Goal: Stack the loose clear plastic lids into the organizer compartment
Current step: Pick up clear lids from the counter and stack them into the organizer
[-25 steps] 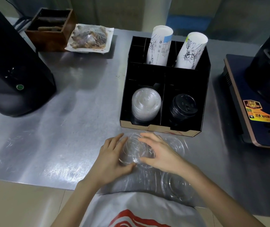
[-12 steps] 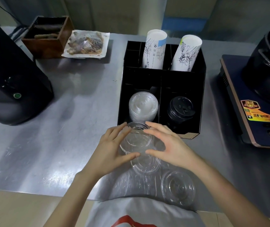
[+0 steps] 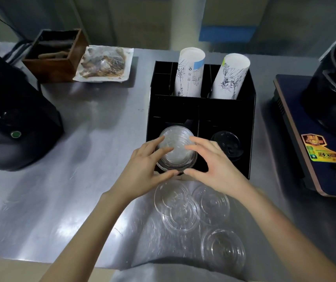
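Note:
A black organizer point(image 3: 250, 119) stands on the steel counter. Its front left compartment holds a stack of clear lids point(image 3: 176, 141). My left hand point(image 3: 146, 169) and my right hand point(image 3: 214, 165) hold a clear lid point(image 3: 180, 159) by its rim, one hand on each side, right over that stack. Whether it touches the stack I cannot tell. Several loose clear lids point(image 3: 183, 210) lie overlapping on the counter just in front of the organizer, and one more lid point(image 3: 223, 248) sits near the counter's front edge.
The front right compartment holds black lids point(image 3: 227, 144); two paper cup stacks point(image 3: 189, 72) stand in the back. A black machine point(image 3: 10, 119) is at the left, a wooden box point(image 3: 55, 55) and wrapped tray point(image 3: 104, 65) behind it. A cooker point(image 3: 315, 129) sits at the right.
Both hands have lifted one clear lid off the pile on the counter and carried it away from me, up over the stack in the front left compartment.

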The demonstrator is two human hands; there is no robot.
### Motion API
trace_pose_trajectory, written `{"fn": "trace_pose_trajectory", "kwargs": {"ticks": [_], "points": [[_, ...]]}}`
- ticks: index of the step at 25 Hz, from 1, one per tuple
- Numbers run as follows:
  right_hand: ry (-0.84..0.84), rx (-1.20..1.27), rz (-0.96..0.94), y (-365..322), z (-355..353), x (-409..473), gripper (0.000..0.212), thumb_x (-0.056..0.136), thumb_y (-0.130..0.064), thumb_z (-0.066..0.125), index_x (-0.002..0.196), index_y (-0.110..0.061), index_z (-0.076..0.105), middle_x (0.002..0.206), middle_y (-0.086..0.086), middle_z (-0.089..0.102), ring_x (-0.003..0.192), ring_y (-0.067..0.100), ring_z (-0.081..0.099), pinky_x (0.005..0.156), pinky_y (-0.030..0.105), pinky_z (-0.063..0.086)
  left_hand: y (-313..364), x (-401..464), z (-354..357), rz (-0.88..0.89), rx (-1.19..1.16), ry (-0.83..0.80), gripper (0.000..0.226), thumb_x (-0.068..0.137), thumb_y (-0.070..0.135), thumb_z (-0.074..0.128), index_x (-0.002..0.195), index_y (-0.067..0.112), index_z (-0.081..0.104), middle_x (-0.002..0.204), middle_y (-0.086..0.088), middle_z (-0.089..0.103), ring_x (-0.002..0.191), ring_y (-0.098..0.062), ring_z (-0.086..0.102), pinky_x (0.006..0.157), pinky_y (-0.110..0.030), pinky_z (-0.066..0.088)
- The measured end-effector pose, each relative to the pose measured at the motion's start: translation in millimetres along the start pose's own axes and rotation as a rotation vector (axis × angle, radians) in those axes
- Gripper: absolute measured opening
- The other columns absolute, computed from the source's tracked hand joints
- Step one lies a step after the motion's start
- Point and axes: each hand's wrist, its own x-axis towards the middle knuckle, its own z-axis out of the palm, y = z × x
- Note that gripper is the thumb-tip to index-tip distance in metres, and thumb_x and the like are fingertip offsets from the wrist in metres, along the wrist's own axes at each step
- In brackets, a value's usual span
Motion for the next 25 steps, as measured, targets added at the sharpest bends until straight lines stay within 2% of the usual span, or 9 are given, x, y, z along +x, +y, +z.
{"fn": "trace_pose_trajectory", "kwargs": {"ticks": [3,4,7,8,10,14,18,21,25], "points": [[0.011,0.013,0.003,6,-3,11,0.052,0.077,-0.029,0.067,0.123,-0.02,0.045,0.136,-0.006,0.042,0.121,0.007,0.029,0.106,0.031,0.025,-5,13,1,-0.03,-0.018,-0.006,0.049,0.073,0.035,0.07,0.116,0.016,0.055,0.136,-0.012,0.043,0.124,-0.027,0.04,0.102,-0.042,0.031],[0.002,0.017,0.002,7,-2,14,0.051,0.078,-0.026,0.066,0.124,-0.02,0.045,0.133,-0.006,0.044,0.119,0.005,0.029,0.106,0.027,0.026,-6,16,2,-0.032,-0.034,-0.01,0.047,0.073,0.034,0.07,0.114,0.016,0.056,0.134,-0.012,0.045,0.124,-0.026,0.04,0.102,-0.038,0.031],[-0.034,0.03,-0.019,11,3,23,0.046,0.082,-0.018,0.062,0.124,-0.02,0.045,0.129,-0.006,0.047,0.115,-0.001,0.028,0.097,0.001,0.017,-9,29,7,-0.018,-0.064,-0.034,0.043,0.075,0.028,0.069,0.114,0.013,0.055,0.132,-0.012,0.045,0.127,-0.026,0.035,0.104,-0.031,0.027],[-0.028,0.043,-0.016,13,5,26,0.044,0.083,-0.016,0.061,0.124,-0.02,0.046,0.128,-0.006,0.047,0.115,-0.001,0.028,0.095,-0.002,0.015,-11,33,8,-0.02,-0.067,-0.039,0.043,0.076,0.027,0.068,0.115,0.013,0.054,0.133,-0.012,0.045,0.128,-0.026,0.034,0.105,-0.031,0.027],[-0.008,0.052,-0.01,16,6,28,0.042,0.082,-0.015,0.061,0.122,-0.02,0.048,0.128,-0.006,0.048,0.115,0.0,0.03,0.097,0.001,0.017,-12,37,11,-0.016,-0.064,-0.041,0.043,0.077,0.026,0.068,0.115,0.012,0.054,0.134,-0.012,0.044,0.129,-0.027,0.034,0.106,-0.035,0.028],[0.004,-0.02,-0.008,21,7,31,0.042,0.081,-0.017,0.062,0.121,-0.021,0.049,0.13,-0.005,0.047,0.12,0.007,0.032,0.101,0.025,0.023,-16,42,17,0.002,-0.019,-0.057,0.042,0.077,0.026,0.068,0.114,0.011,0.054,0.134,-0.015,0.045,0.131,-0.031,0.031,0.106,-0.046,0.03],[0.002,-0.084,0.003,24,10,32,0.039,0.082,-0.017,0.061,0.119,-0.02,0.051,0.132,-0.006,0.046,0.12,0.003,0.027,0.092,0.023,0.017,-17,44,23,-0.007,-0.001,-0.061,0.042,0.077,0.026,0.068,0.114,0.01,0.054,0.133,-0.015,0.045,0.133,-0.033,0.026,0.107,-0.044,0.025],[0.01,-0.122,0.0,24,11,33,0.037,0.081,-0.016,0.06,0.117,-0.018,0.052,0.132,-0.004,0.047,0.119,0.004,0.025,0.089,0.024,0.018,-17,42,27,-0.029,0.013,-0.049,0.043,0.077,0.025,0.067,0.114,0.01,0.053,0.133,-0.014,0.045,0.134,-0.032,0.024,0.107,-0.041,0.022],[-0.002,-0.117,0.011,20,10,32,0.04,0.082,-0.014,0.059,0.121,-0.017,0.049,0.135,-0.002,0.044,0.123,0.008,0.028,0.093,0.027,0.022,-14,41,27,-0.033,0.037,-0.043,0.043,0.079,0.026,0.065,0.117,0.011,0.051,0.138,-0.015,0.041,0.135,-0.032,0.019,0.109,-0.044,0.02]]}}
